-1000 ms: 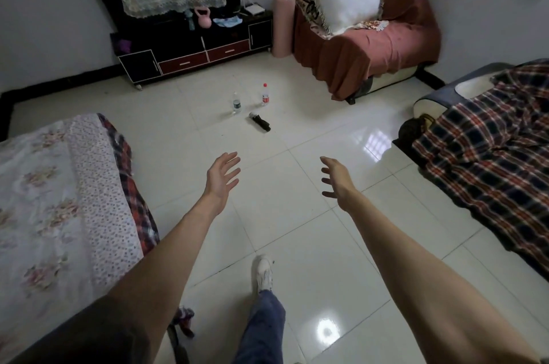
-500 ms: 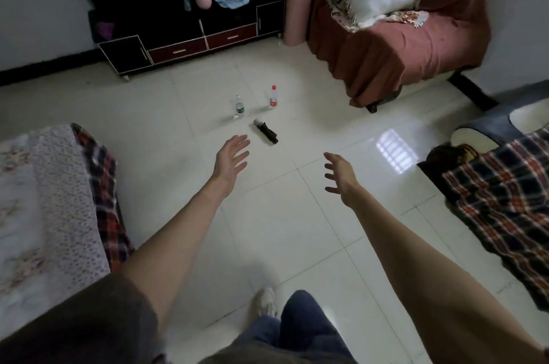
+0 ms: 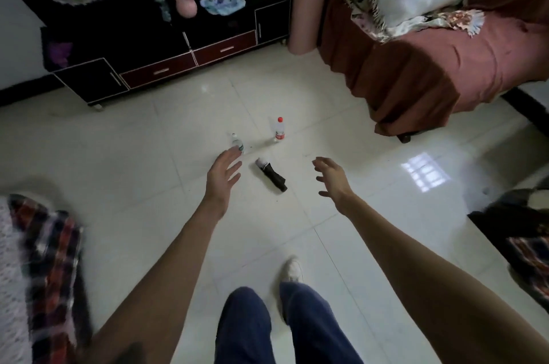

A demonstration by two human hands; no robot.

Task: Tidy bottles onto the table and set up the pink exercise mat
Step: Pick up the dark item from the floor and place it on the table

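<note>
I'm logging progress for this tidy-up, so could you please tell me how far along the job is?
Nothing looks done yet. The red-capped bottle and the clear bottle stand on the floor, with a dark bottle lying beside them. The left hand and right hand are open and empty. The rolled pink mat stands upright by the sofa.

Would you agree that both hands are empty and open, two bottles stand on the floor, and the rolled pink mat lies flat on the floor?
Not quite. In the head view the rolled pink mat stands upright between the sofa and cabinet. The left hand and right hand are empty and open; the red-capped bottle and clear bottle stand.
</note>
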